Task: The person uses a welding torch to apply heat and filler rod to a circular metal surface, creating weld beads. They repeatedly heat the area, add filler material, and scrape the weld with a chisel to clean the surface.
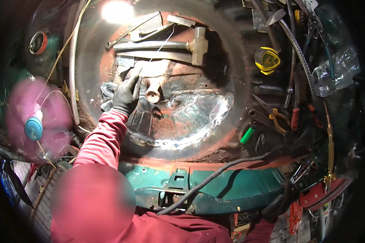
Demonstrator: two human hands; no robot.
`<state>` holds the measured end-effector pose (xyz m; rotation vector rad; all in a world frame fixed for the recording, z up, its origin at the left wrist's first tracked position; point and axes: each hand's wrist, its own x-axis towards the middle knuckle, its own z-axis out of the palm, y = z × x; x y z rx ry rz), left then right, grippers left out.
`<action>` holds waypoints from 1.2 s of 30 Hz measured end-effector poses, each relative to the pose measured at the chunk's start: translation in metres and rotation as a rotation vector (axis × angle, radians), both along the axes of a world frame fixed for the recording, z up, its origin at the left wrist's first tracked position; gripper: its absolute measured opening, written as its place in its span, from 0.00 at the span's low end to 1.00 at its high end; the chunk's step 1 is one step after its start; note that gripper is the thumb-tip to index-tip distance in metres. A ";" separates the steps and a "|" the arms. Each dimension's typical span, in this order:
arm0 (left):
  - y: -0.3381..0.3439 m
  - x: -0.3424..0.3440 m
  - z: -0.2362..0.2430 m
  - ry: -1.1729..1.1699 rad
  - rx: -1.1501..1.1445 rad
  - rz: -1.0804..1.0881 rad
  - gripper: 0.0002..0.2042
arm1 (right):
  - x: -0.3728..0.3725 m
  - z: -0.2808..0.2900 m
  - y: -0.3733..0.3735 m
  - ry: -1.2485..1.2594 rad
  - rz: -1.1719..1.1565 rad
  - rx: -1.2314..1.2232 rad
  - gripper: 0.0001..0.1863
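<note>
My left hand (127, 95), in a dark glove, reaches into the round well of a vehicle body. Its fingers stretch toward thin sheet metal pieces (125, 61), and no object shows in them. Beside the fingers stands a short, flared metal tube (153, 94); a coil of wire (108, 89) lies by the wrist. Beyond the hand lie a sledgehammer (198, 46) and several flat metal strips. At the lower right, my right hand (279, 199), also dark-gloved, is by the end of the green panel (231, 184). Shadow hides its fingers.
A yellow tape measure (267, 60), pliers (278, 118), a green-handled tool (247, 134) and a hammer (276, 17) lie to the right. A dark hose (215, 171) crosses the green panel. A bright lamp (117, 11) shines at the top; a blue round object (34, 128) hangs left.
</note>
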<state>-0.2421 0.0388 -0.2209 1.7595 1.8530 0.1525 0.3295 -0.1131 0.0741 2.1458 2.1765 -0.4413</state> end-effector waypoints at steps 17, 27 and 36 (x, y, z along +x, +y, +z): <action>0.010 0.013 -0.033 -0.020 0.055 -0.055 0.22 | 0.007 0.013 -0.015 -0.008 -0.129 -0.123 0.30; 0.002 0.005 -0.032 -0.063 0.090 -0.095 0.23 | 0.011 0.021 -0.019 -0.028 -0.167 -0.189 0.30; 0.014 0.012 -0.024 0.011 -0.035 -0.103 0.25 | 0.025 0.020 -0.044 -0.001 -0.167 -0.151 0.30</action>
